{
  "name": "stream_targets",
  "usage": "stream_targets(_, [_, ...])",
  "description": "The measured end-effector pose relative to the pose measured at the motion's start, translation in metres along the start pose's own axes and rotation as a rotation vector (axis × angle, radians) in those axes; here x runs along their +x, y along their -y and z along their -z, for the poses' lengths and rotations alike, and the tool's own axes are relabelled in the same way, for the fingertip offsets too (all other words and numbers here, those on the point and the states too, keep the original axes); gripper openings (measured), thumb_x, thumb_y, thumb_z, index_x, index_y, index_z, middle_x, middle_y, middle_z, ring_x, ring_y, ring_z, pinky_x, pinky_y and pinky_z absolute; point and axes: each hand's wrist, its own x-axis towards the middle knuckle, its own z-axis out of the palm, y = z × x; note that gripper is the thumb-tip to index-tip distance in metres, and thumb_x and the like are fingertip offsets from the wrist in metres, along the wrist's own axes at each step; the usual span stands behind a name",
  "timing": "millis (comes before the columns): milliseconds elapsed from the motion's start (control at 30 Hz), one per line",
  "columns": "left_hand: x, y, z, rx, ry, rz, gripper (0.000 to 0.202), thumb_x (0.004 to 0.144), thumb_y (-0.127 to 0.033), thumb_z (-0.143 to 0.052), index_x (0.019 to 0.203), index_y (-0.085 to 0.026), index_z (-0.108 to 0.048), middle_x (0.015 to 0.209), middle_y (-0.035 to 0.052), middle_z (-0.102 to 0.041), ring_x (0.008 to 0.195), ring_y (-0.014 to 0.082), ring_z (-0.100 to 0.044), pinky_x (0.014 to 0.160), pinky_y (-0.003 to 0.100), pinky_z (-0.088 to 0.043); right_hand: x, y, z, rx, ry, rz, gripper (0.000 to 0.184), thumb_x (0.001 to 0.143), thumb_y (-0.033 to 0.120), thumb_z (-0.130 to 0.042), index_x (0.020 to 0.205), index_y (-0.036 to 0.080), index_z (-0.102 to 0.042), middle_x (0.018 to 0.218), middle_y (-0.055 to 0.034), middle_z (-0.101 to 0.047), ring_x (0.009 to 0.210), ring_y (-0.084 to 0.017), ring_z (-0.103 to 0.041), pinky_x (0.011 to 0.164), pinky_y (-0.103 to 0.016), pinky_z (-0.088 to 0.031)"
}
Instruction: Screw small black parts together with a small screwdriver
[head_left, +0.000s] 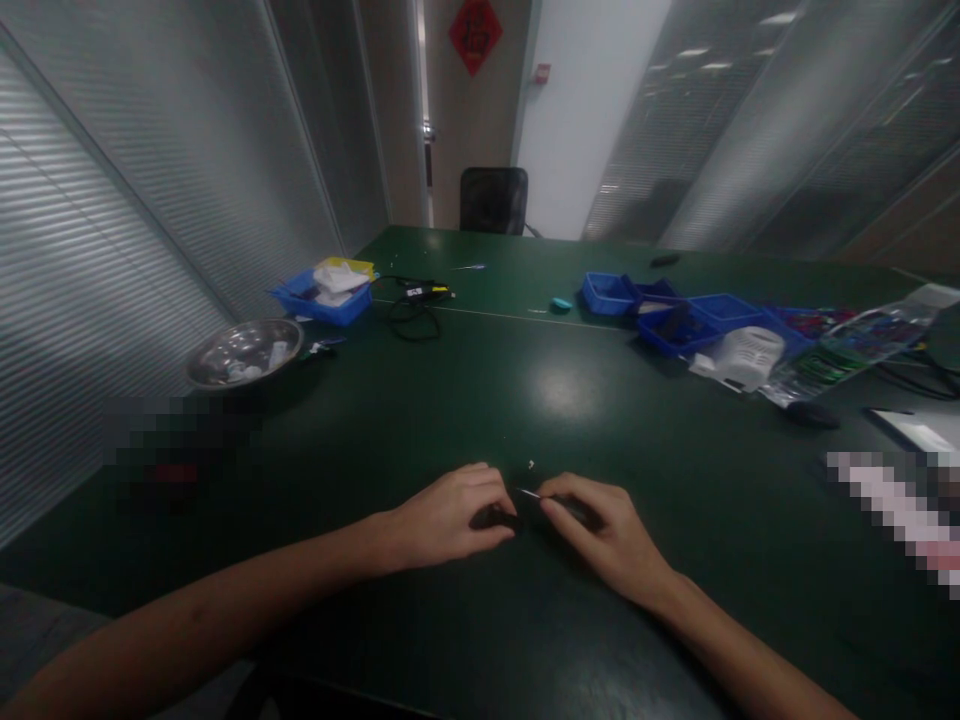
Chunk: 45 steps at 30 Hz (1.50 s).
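Observation:
Both my hands rest on the dark green table [525,400], close together near its front edge. My left hand [450,515] is closed around a small dark object [501,518] that I cannot identify. My right hand [604,530] pinches a thin tool with a pale metal tip [529,493], and the tip points at the dark object. A tiny white speck [531,464] lies on the table just beyond the hands.
A metal bowl [244,352] sits at the left, with a blue tray [322,295] of white items behind it. A black cable [412,310] lies mid-table. Several blue bins [675,310], a white part [742,357] and clear bags [862,350] fill the right. A black chair [493,200] stands at the far end.

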Motion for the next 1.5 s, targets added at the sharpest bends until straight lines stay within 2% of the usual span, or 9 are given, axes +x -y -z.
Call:
stream_targets(133, [-0.001,-0.001,0.005,-0.003,0.031,0.000,0.015,0.097,-0.029,-0.066,0.108,-0.019,-0.066,0.103,0.0068,-0.064,0.101,0.0216,-0.059,0.089,0.034,-0.046,-0.001,-0.004,-0.001,-0.004,-0.005,0.012,0.018,0.103,0.032,-0.058,0.102,0.022,-0.072,0.092,-0.0038,-0.076,0.080,-0.019,-0.071,0.074,-0.029,-0.053])
stream_targets(300, [-0.005,-0.004,0.022,-0.065,0.131,-0.050,0.023,0.100,-0.021,-0.059,0.123,-0.023,-0.067,0.115,0.0085,-0.065,0.111,0.0221,-0.059,0.097,0.036,-0.046,-0.001,-0.004,-0.001,-0.016,0.008,0.021,0.017,0.103,0.031,-0.058,0.103,0.022,-0.072,0.094,-0.0039,-0.076,0.081,-0.019,-0.072,0.074,-0.029,-0.054])
stream_targets(433, [-0.006,0.014,0.046,-0.084,0.130,-0.010,0.024,0.103,-0.023,-0.055,0.123,-0.025,-0.069,0.117,0.0080,-0.065,0.111,0.0207,-0.061,0.097,0.035,-0.047,-0.001,-0.002,0.001,-0.029,0.021,0.011,0.019,0.104,0.032,-0.056,0.103,0.022,-0.072,0.093,-0.0034,-0.076,0.078,-0.018,-0.071,0.071,-0.028,-0.054])
stream_targets(567, [-0.019,0.072,0.091,0.030,-0.057,0.173,0.026,0.102,-0.030,-0.057,0.121,-0.024,-0.071,0.119,0.0083,-0.066,0.103,0.0199,-0.065,0.091,0.034,-0.051,0.000,-0.001,0.002,-0.030,0.015,0.012,0.020,0.103,0.033,-0.057,0.103,0.022,-0.072,0.092,-0.0033,-0.076,0.078,-0.018,-0.072,0.071,-0.028,-0.054])
stream_targets(733, [-0.064,0.168,0.162,0.221,-0.443,0.573,0.032,0.086,-0.036,-0.070,0.115,-0.023,-0.076,0.113,0.0074,-0.071,0.096,0.0232,-0.068,0.085,0.034,-0.055,-0.001,-0.002,0.002,-0.031,0.031,-0.004,0.020,0.104,0.035,-0.057,0.104,0.022,-0.072,0.094,-0.0031,-0.076,0.079,-0.018,-0.072,0.072,-0.028,-0.055])
stream_targets(867, [-0.098,0.211,0.194,0.340,-0.647,0.737,0.031,0.080,-0.030,-0.071,0.109,-0.018,-0.077,0.103,0.0089,-0.074,0.089,0.0244,-0.069,0.085,0.036,-0.055,-0.001,-0.002,0.002,-0.031,0.039,-0.014,0.020,0.104,0.036,-0.056,0.104,0.022,-0.072,0.094,-0.0024,-0.075,0.079,-0.018,-0.071,0.071,-0.028,-0.054])
stream_targets(1167, [-0.107,0.207,0.196,0.516,-0.703,0.721,0.035,0.081,-0.031,-0.073,0.113,-0.018,-0.074,0.103,0.0107,-0.072,0.084,0.0237,-0.067,0.082,0.037,-0.055,-0.002,-0.003,0.001,-0.029,0.053,-0.027,0.020,0.104,0.036,-0.056,0.104,0.022,-0.071,0.094,-0.0026,-0.075,0.079,-0.018,-0.071,0.072,-0.028,-0.053])
stream_targets(1367, [-0.106,0.195,0.198,0.468,-0.712,0.734,0.024,0.083,-0.032,-0.069,0.102,-0.019,-0.076,0.091,0.0088,-0.074,0.083,0.0247,-0.069,0.079,0.036,-0.054,-0.003,-0.004,0.001,-0.023,0.047,-0.024,0.020,0.104,0.036,-0.056,0.104,0.022,-0.071,0.094,-0.0020,-0.075,0.081,-0.018,-0.071,0.074,-0.029,-0.052])
stream_targets(1500, [-0.107,0.182,0.201,0.468,-0.730,0.737,0.020,0.084,-0.032,-0.068,0.096,-0.022,-0.079,0.096,0.0075,-0.077,0.085,0.0255,-0.070,0.083,0.038,-0.054,-0.002,-0.003,0.002,-0.028,0.054,-0.021,0.020,0.104,0.036,-0.056,0.105,0.022,-0.071,0.094,-0.0021,-0.075,0.080,-0.018,-0.071,0.073,-0.028,-0.053])
